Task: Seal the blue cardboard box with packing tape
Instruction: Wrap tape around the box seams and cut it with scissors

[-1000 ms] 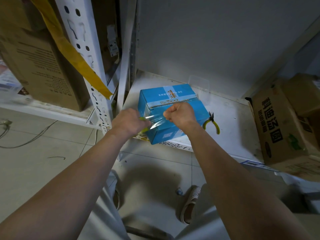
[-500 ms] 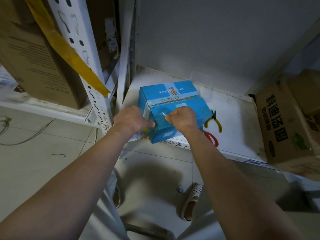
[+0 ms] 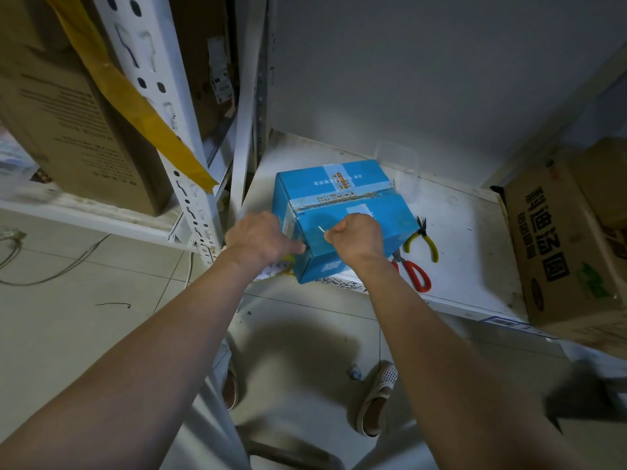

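Note:
The blue cardboard box [image 3: 339,184] sits on the white shelf [image 3: 475,239], its top flaps closed with a seam across the middle. My left hand [image 3: 258,237] is against the box's left side and grips a yellowish tape roll [image 3: 287,258], mostly hidden under the hand. My right hand [image 3: 356,234] is a fist on the box's near top edge, pinching the end of the clear packing tape [image 3: 314,232]. The short strip runs between both hands and lies close to the box corner.
Yellow-handled pliers [image 3: 428,242] and red-handled scissors [image 3: 415,274] lie just right of the box. A brown carton [image 3: 563,252] stands at the shelf's right end. The perforated upright post [image 3: 163,113] and another carton [image 3: 68,113] are on the left.
The clear tape, stretched in the air between my hands a second ago, has come down onto the box. My left hand moved to the box's left side.

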Demonstrator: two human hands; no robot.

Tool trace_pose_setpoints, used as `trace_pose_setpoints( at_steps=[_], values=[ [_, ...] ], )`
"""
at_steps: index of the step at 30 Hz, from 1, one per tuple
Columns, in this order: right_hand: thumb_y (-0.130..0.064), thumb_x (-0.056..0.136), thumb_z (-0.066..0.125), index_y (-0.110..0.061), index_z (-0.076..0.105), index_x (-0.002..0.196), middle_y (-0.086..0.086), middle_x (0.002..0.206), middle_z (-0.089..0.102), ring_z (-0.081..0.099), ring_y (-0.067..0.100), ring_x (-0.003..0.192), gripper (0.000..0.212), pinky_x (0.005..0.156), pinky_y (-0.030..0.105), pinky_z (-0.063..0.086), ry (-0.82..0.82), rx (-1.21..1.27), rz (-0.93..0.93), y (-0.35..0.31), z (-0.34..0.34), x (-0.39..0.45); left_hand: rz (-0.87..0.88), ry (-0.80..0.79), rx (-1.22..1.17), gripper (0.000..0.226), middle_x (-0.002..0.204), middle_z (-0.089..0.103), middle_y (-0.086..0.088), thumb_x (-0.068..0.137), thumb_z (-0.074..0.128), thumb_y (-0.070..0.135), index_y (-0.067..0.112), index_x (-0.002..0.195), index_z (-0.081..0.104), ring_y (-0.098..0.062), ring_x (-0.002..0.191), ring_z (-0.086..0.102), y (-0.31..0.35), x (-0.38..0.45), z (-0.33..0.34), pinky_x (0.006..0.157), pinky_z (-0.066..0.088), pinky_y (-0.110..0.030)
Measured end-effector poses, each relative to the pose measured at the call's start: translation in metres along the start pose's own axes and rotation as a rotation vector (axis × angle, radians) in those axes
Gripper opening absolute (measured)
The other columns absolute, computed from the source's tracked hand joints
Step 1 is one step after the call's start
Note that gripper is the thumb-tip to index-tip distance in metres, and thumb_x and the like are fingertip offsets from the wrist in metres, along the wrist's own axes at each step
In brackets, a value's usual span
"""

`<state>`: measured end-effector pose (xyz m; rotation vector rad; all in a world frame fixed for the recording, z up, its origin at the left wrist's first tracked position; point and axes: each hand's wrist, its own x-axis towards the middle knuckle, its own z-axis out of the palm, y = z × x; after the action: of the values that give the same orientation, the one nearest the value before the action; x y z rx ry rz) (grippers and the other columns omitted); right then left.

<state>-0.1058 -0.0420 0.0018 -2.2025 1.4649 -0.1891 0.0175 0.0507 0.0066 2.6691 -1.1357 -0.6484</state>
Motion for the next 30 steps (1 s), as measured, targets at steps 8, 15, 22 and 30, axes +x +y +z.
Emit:
trace_pose_setpoints(
  at_steps=[8, 15, 22, 30],
  values=[
    [-0.03, 0.087, 0.063, -0.009, 0.061, 0.098, 0.003, 0.089, 0.06, 0.059, 0.017, 0.089, 0.024, 0.073, 0.028, 0.045, 0.046, -0.074, -0.058, 0.002, 0.002, -0.005, -0.002, -0.015, -0.019, 0.051, 0.074, 0.055, 0.0, 0.067, 0.066, 0.065, 0.018, 0.07, 0.047, -0.019, 0.075, 0.058, -0.002, 0.0, 0.002, 0.055, 0.04, -0.025],
    [-0.038, 0.088, 0.06, -0.012, 0.043, 0.114, 0.003, 0.107, 0.043, 0.052, 0.018, 0.107, 0.041, 0.082, 0.029, 0.048, 0.074, 0.177, 0.042, 0.015, 0.005, -0.006, 0.042, -0.086, -0.194, 0.051, 0.089, 0.053, 0.003, 0.069, 0.073, 0.054, 0.019, 0.1, 0.05, -0.019, 0.088, 0.052, -0.009, -0.008, 0.002, 0.069, 0.041, -0.028],
    [-0.04, 0.087, 0.062, -0.013, 0.049, 0.11, 0.003, 0.11, 0.042, 0.05, 0.019, 0.104, 0.038, 0.086, 0.031, 0.049, 0.197, 0.15, -0.02, 0.013, 0.019, 0.004, 0.043, -0.257, -0.468, 0.049, 0.11, 0.052, 0.002, 0.075, 0.073, 0.041, 0.023, 0.116, 0.056, -0.015, 0.099, 0.046, -0.008, -0.01, 0.002, 0.082, 0.038, -0.027],
    [-0.023, 0.091, 0.058, -0.015, 0.06, 0.111, 0.006, 0.119, 0.04, 0.043, 0.021, 0.114, 0.022, 0.098, 0.033, 0.044, 0.102, 0.135, -0.147, 0.031, -0.002, 0.026, 0.05, -0.302, -0.683, 0.02, 0.086, 0.058, 0.002, 0.081, 0.069, 0.031, 0.017, 0.089, 0.058, -0.016, 0.087, 0.055, 0.02, -0.029, 0.039, 0.064, 0.039, -0.024]
  ],
)
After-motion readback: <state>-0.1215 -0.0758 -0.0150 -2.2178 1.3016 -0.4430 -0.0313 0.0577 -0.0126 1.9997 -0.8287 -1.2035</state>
